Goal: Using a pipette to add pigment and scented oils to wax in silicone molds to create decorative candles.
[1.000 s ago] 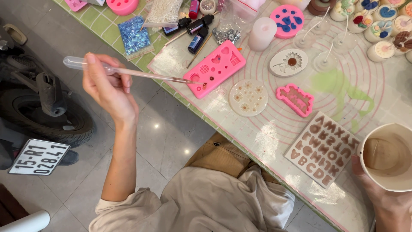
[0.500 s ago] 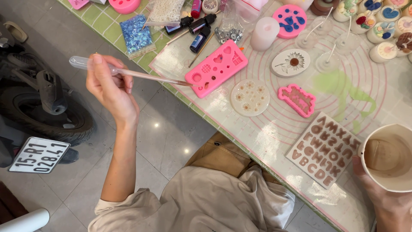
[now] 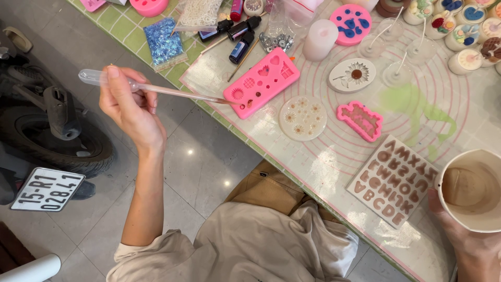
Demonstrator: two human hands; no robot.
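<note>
My left hand [image 3: 128,107] grips a clear plastic pipette [image 3: 156,89] by its bulb, held off the table's edge. The pipette's tip touches the near end of a long pink silicone mould [image 3: 262,81] with small shaped cavities. At the lower right my right hand [image 3: 462,237] holds a white paper cup [image 3: 472,190] with brown liquid inside. Just left of the cup lies a letter mould [image 3: 394,180] whose cavities are filled with brown.
A translucent mat with pink rings [image 3: 334,151] covers the table. On it lie a round daisy mould [image 3: 303,118], a small pink mould [image 3: 360,120], a sunflower mould [image 3: 353,75], a white candle [image 3: 320,39], dropper bottles [image 3: 240,39] and a green smear [image 3: 412,107]. A motorbike wheel [image 3: 52,136] stands on the floor at left.
My left hand has shifted slightly right, keeping the pipette tip at the pink mould's near end. The cup in my right hand has stayed in place.
</note>
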